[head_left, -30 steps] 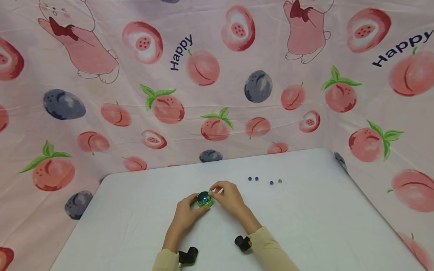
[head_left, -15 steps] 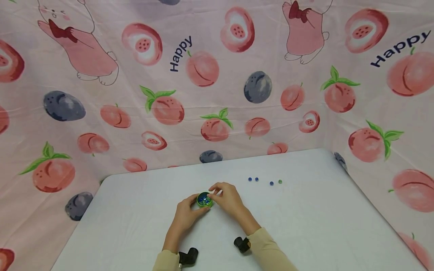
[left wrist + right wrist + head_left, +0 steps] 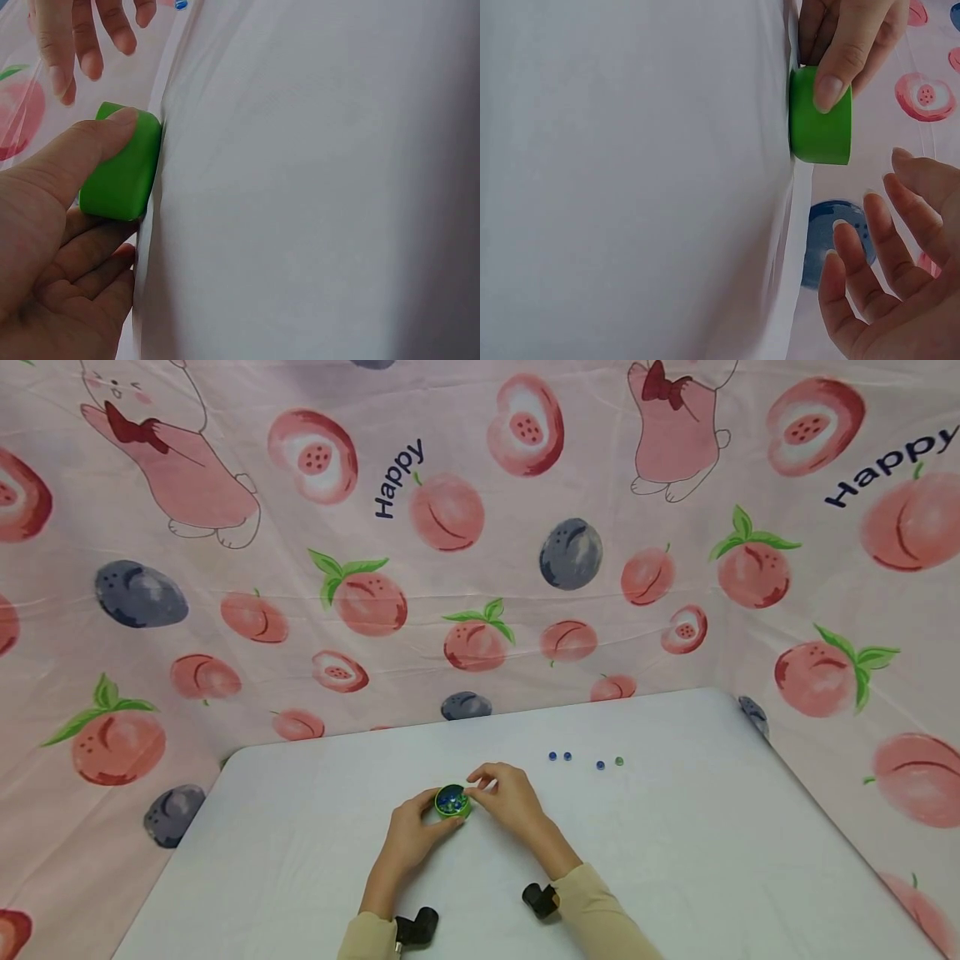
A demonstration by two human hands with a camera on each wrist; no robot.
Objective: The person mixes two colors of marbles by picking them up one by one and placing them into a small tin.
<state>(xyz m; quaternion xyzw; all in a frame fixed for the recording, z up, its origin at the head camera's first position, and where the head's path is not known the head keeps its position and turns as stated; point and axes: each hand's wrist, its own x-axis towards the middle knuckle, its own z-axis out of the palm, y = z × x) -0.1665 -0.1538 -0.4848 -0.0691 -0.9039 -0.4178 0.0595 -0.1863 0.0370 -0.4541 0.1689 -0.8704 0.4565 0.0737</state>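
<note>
A small round green cup (image 3: 461, 814) stands on the white table, with blue and green marbles (image 3: 450, 801) inside. My left hand (image 3: 411, 828) holds its side between thumb and fingers. In the left wrist view, the left thumb presses the cup's green wall (image 3: 124, 176). My right hand (image 3: 512, 800) hovers at the cup's right rim. The right wrist view shows the right hand's fingers (image 3: 889, 247) loosely bent and spread, apart from the cup, with nothing seen between them. Both wrist views hide the cup's inside.
Three blue marbles (image 3: 567, 757) and one green marble (image 3: 619, 762) lie on the white table (image 3: 712, 827), beyond and right of the right hand. A pink fruit-print cloth (image 3: 420, 677) hangs behind the table and along both sides.
My right fingertips dipped over the cup's rim, then drew back slightly to the right. A small pale greenish thing at them one second ago is no longer seen there. The left hand stays put.
</note>
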